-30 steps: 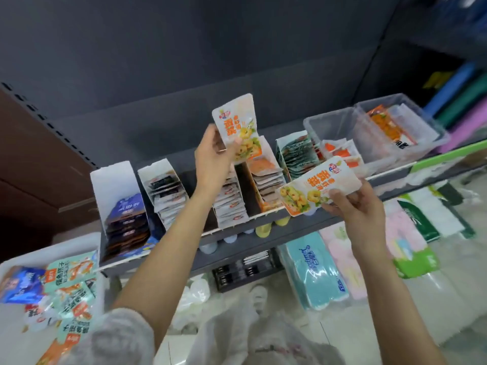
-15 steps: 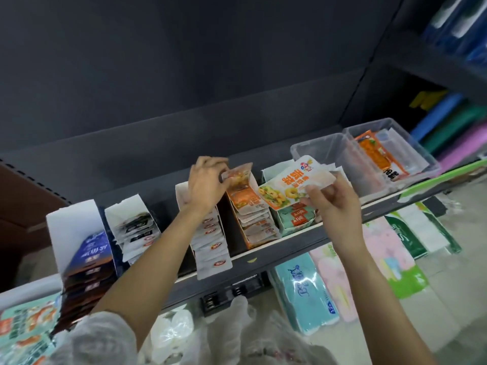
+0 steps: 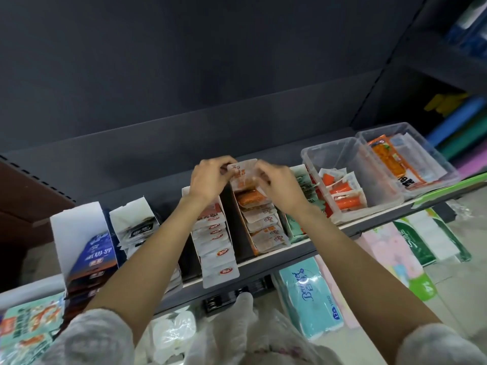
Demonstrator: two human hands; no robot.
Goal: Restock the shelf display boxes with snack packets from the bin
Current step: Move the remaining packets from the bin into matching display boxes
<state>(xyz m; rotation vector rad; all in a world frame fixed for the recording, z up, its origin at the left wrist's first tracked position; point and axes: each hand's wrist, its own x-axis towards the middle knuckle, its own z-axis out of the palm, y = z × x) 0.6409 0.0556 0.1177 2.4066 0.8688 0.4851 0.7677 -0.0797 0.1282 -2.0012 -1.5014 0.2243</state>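
Observation:
Both hands meet at the back of the orange display box (image 3: 266,227) on the dark shelf. My left hand (image 3: 209,180) and my right hand (image 3: 276,184) pinch a white and orange snack packet (image 3: 243,173) between them, upright above the stacked packets in that box. To the left stands a white display box (image 3: 216,246) full of white packets with red logos. Right of my right wrist a green display box (image 3: 303,196) is partly hidden. The bin (image 3: 23,330) with green and orange snack packets shows at the lower left edge.
Further left stand a blue and orange box (image 3: 89,259) and a box of black and white packets (image 3: 137,227). Two clear plastic tubs (image 3: 350,177) with orange packets sit at the shelf's right. Tissue packs (image 3: 311,293) lie on the lower shelf. A dark shelf underside hangs overhead.
The packet in my left hand went into the orange box. My right hand brought its packet left from above the green box; both hands now hold a packet over the orange box.

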